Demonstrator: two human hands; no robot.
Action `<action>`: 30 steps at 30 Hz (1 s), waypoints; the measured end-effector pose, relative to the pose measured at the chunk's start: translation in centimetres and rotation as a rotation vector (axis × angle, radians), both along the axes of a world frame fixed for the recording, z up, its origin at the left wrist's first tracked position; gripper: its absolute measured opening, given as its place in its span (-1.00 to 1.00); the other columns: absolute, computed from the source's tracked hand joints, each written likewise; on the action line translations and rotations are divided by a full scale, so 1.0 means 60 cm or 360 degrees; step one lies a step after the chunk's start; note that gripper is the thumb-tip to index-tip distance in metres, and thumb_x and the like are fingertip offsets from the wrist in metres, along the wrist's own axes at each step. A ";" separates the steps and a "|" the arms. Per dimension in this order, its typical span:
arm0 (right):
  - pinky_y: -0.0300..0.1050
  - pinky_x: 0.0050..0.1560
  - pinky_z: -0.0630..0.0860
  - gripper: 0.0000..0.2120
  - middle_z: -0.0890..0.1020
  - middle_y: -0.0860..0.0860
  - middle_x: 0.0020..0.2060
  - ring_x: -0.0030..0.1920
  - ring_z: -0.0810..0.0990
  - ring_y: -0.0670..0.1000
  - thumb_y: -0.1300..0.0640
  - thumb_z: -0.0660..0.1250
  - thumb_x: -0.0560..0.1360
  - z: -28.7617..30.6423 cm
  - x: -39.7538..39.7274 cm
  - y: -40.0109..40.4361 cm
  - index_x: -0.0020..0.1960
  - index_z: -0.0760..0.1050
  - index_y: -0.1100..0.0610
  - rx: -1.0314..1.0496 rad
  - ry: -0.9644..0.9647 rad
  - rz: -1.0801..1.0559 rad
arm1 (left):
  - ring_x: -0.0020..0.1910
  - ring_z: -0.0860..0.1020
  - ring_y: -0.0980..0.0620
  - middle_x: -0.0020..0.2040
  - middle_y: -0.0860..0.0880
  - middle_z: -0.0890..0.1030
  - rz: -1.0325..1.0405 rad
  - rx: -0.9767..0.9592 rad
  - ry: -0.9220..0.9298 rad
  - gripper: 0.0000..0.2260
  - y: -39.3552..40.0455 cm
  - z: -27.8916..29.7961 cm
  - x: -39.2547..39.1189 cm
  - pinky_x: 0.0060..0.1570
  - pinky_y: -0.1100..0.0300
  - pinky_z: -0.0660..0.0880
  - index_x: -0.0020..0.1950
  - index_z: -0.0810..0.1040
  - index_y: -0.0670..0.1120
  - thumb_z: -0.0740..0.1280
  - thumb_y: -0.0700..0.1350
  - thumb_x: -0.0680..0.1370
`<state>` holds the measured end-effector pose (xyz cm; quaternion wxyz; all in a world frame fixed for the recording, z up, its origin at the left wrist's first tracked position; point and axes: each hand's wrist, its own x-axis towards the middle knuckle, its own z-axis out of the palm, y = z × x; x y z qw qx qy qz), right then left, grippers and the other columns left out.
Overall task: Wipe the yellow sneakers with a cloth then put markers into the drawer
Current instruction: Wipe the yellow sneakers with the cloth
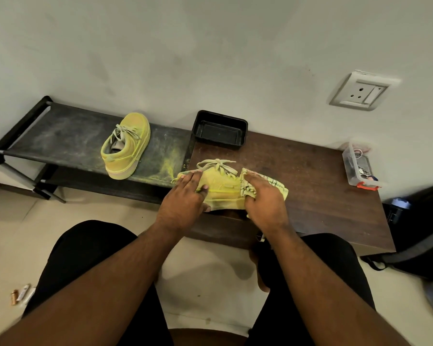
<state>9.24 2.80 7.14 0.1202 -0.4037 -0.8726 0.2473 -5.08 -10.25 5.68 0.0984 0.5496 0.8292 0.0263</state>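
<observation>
I've got one yellow sneaker (218, 188) lying on its side right at the front edge of the brown table (310, 176), sole partly overhanging. My left hand (185, 196) lies over its heel end, fingers spread and only lightly curled, steadying rather than clamping. My right hand (263, 196) presses a patterned cloth (248, 188) onto the toe end. The risk: a hard push toward me could tip the sneaker off that edge. The other sneaker (126, 146) waits mid-rack (60, 136), amid yellow dust. I can't spot markers or a drawer.
</observation>
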 end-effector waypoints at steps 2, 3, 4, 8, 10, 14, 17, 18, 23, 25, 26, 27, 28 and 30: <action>-0.24 -0.04 0.48 -0.64 0.63 0.05 0.06 -0.06 0.60 0.05 0.26 0.24 0.49 0.008 0.012 0.029 0.27 0.52 0.13 -0.0108 -0.0030 -0.0394 | 0.56 -0.09 -0.07 0.58 -0.13 -0.08 -0.0001 -0.0012 -0.0014 -0.47 -0.001 0.001 0.001 0.52 0.05 -0.11 0.53 0.20 -0.05 0.16 0.12 0.61; -0.27 -0.22 0.42 -0.73 0.64 0.06 -0.04 -0.22 0.55 0.01 0.24 0.21 0.51 0.008 0.018 0.044 0.17 0.56 0.17 -0.0189 -0.0067 -0.0578 | 0.56 -0.08 -0.07 0.58 -0.12 -0.08 0.0001 -0.0012 -0.0018 -0.47 -0.001 0.002 0.001 0.52 0.05 -0.10 0.53 0.20 -0.05 0.16 0.13 0.61; -0.26 -0.33 0.36 -0.77 0.65 0.09 -0.08 -0.31 0.48 -0.05 0.23 0.19 0.53 0.009 0.023 0.053 0.09 0.57 0.19 -0.0252 -0.0103 -0.0685 | 0.56 -0.08 -0.07 0.58 -0.12 -0.08 0.0008 -0.0013 -0.0024 -0.47 -0.001 0.003 0.000 0.52 0.05 -0.10 0.53 0.20 -0.05 0.16 0.13 0.61; -0.07 0.04 0.58 -0.58 0.62 0.10 0.14 -0.01 0.62 0.08 0.27 0.22 0.50 0.006 0.026 0.010 0.35 0.46 0.11 -0.0221 0.0052 -0.0515 | 0.55 -0.06 -0.07 0.58 -0.09 -0.05 0.0060 -0.0007 -0.0098 -0.47 0.005 0.007 -0.007 0.50 0.07 -0.06 0.53 0.22 -0.04 0.19 0.13 0.60; -0.02 0.36 0.40 -0.50 0.52 0.07 0.31 0.30 0.49 0.07 0.33 0.25 0.47 -0.002 0.030 -0.023 0.41 0.41 0.12 -0.0160 0.0154 -0.0289 | 0.55 -0.06 -0.07 0.58 -0.08 -0.04 0.0066 0.0004 -0.0111 -0.47 0.007 0.006 -0.010 0.50 0.06 -0.06 0.52 0.24 -0.04 0.20 0.12 0.60; 0.00 0.08 0.58 -0.58 0.63 0.08 0.10 0.07 0.61 0.11 0.26 0.21 0.49 -0.009 0.031 0.006 0.34 0.47 0.07 -0.0174 0.0120 -0.0551 | 0.55 -0.07 -0.07 0.58 -0.08 -0.06 0.0045 -0.0025 -0.0078 -0.47 0.008 0.004 -0.008 0.50 0.07 -0.09 0.53 0.21 -0.03 0.19 0.13 0.60; -0.12 -0.26 0.46 -0.81 0.62 0.11 -0.17 -0.15 0.58 0.13 0.25 0.19 0.49 -0.001 0.024 0.056 -0.03 0.58 0.19 -0.0528 0.0184 -0.1044 | 0.55 -0.07 -0.07 0.58 -0.09 -0.06 0.0037 -0.0026 -0.0064 -0.46 0.006 0.004 -0.007 0.50 0.08 -0.08 0.53 0.22 -0.03 0.19 0.13 0.60; -0.11 -0.29 0.47 -0.83 0.62 0.10 -0.22 -0.18 0.58 0.14 0.24 0.20 0.49 0.001 0.023 0.061 -0.12 0.58 0.17 -0.0609 0.0295 -0.1093 | 0.55 -0.07 -0.07 0.58 -0.09 -0.06 0.0042 -0.0018 -0.0068 -0.46 0.006 0.004 -0.007 0.50 0.08 -0.08 0.53 0.22 -0.04 0.19 0.13 0.60; -0.24 -0.22 0.50 -0.79 0.66 -0.03 -0.14 -0.16 0.60 -0.04 0.18 0.24 0.55 0.008 0.037 0.009 0.06 0.63 0.03 -0.0482 0.0409 -0.0659 | 0.55 -0.07 -0.08 0.58 -0.09 -0.05 0.0038 0.0006 -0.0079 -0.46 0.009 0.002 -0.009 0.51 0.06 -0.06 0.52 0.23 -0.04 0.20 0.12 0.60; -0.24 -0.28 0.49 -0.80 0.65 0.00 -0.17 -0.17 0.59 -0.01 0.20 0.23 0.54 0.005 0.034 0.021 0.01 0.62 0.09 -0.0422 0.0355 -0.0686 | 0.55 -0.08 -0.08 0.58 -0.09 -0.07 0.0026 0.0002 -0.0062 -0.47 0.009 0.003 -0.007 0.50 0.07 -0.08 0.53 0.21 -0.04 0.19 0.12 0.60; -0.21 -0.32 0.47 -0.82 0.64 0.02 -0.23 -0.19 0.59 0.03 0.21 0.22 0.53 0.003 0.029 0.037 -0.10 0.60 0.10 -0.0483 0.0350 -0.0787 | 0.55 -0.08 -0.08 0.58 -0.10 -0.07 0.0015 -0.0002 -0.0052 -0.47 0.007 0.004 -0.005 0.50 0.07 -0.08 0.53 0.21 -0.04 0.19 0.12 0.60; -0.16 -0.32 0.49 -0.83 0.63 0.05 -0.26 -0.19 0.60 0.07 0.24 0.23 0.50 0.001 0.022 0.054 -0.17 0.58 0.12 -0.0630 0.0413 -0.0910 | 0.55 -0.08 -0.08 0.58 -0.10 -0.07 0.0009 -0.0003 -0.0044 -0.47 0.007 0.004 -0.003 0.50 0.07 -0.09 0.53 0.21 -0.05 0.19 0.11 0.60; -0.12 -0.27 0.52 -0.86 0.64 0.08 -0.26 -0.19 0.63 0.10 0.27 0.25 0.47 0.001 0.016 0.069 -0.16 0.58 0.15 -0.0850 0.0562 -0.1030 | 0.55 -0.08 -0.09 0.58 -0.11 -0.07 0.0007 0.0002 -0.0030 -0.47 0.006 0.003 -0.002 0.50 0.07 -0.10 0.53 0.21 -0.05 0.19 0.11 0.60; -0.07 -0.24 0.57 -0.86 0.65 0.15 -0.22 -0.24 0.64 0.11 0.31 0.30 0.44 0.003 0.010 0.087 -0.03 0.58 0.27 -0.1271 0.0925 -0.1165 | 0.55 -0.08 -0.09 0.58 -0.12 -0.07 0.0013 0.0012 -0.0014 -0.46 0.004 0.004 0.000 0.50 0.07 -0.11 0.53 0.22 -0.06 0.20 0.11 0.60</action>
